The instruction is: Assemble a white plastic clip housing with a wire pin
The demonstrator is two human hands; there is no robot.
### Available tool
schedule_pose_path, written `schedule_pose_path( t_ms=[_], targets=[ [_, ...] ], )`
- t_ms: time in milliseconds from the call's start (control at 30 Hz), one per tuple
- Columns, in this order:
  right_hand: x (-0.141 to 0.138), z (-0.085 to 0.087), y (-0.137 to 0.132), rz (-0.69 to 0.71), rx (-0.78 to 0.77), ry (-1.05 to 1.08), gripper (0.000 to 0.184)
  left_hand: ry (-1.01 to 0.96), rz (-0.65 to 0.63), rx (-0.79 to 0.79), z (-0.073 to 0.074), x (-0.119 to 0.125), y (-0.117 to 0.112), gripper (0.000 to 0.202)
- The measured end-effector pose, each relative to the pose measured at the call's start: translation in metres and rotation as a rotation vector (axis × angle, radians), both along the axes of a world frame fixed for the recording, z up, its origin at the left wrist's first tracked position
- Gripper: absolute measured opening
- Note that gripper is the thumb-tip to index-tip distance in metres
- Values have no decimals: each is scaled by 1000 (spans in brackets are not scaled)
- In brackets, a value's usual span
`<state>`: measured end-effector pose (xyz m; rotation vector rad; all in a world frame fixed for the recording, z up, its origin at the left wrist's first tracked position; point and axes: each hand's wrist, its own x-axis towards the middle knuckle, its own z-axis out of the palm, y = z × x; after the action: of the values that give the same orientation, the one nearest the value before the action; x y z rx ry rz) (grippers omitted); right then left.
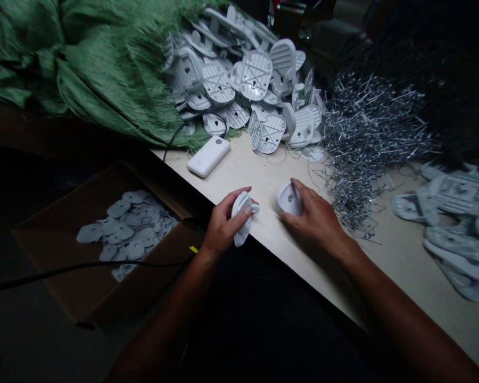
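Near the table's front edge, my left hand (222,224) is closed around a white plastic piece (241,215) with a rounded outline and a small part sticking out to the right. My right hand (317,215), a little further right, grips a white rounded plastic cup-like piece (289,198) with a round hole in its face. Thumb and fingers hold it by its right side, just over the tabletop. The two pieces are apart. Beyond my hands lies a heap of white oval plastic plates (256,74) with ribbed faces.
A green woven sack (115,64) spills the heap. A white power bank (208,156) with a black cable lies left. Tangled metal pins (375,122) are piled right, beside more plastic pieces (459,223). Below the left edge, a cardboard box (51,229) contains flat pieces; a cable crosses it.
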<state>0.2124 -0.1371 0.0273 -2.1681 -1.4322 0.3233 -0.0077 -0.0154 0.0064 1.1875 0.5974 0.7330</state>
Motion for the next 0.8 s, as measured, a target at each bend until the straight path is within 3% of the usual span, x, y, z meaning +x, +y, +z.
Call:
schedule_pose_path(
  t_ms=[67, 133, 233, 333, 433, 800],
  targets=[
    [1, 6, 3, 5, 12, -56, 93, 83, -39, 99, 7, -3, -3, 65],
    [-4, 20, 3, 19, 133, -25, 78, 132, -55, 196, 13, -4, -7, 65],
    [-16, 43, -1, 155, 263, 249, 56, 169, -84, 373, 16, -4, -8, 63],
    [-24, 56, -3, 322, 208, 492, 40, 182, -126, 568, 17, -4, -7, 62],
    [-27, 57, -3, 363, 159, 573, 29, 174, -188, 706, 20, -5, -6, 64],
    [-20, 48, 3, 473, 99, 752, 20, 163, -296, 651, 31, -7, -7, 61]
  ],
)
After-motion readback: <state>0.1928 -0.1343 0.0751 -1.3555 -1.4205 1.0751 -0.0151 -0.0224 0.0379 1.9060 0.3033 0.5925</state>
